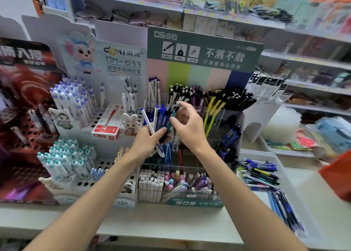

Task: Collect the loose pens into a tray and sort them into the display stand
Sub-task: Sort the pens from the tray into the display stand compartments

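My left hand grips a bunch of blue and white pens, held upright in front of the clear display stand. My right hand pinches one teal pen at the right side of that bunch, forefinger on its top end and thumb lower on its barrel. The stand's compartments hold black, yellow, purple and blue pens. To the right, a white tray holds a heap of loose pens.
A white peg-hole stand with purple and teal capped pens stands at the left, with a red pen box on it. Erasers and pastel pens fill the stand's front row. A red bag sits at far right. Shelves run behind.
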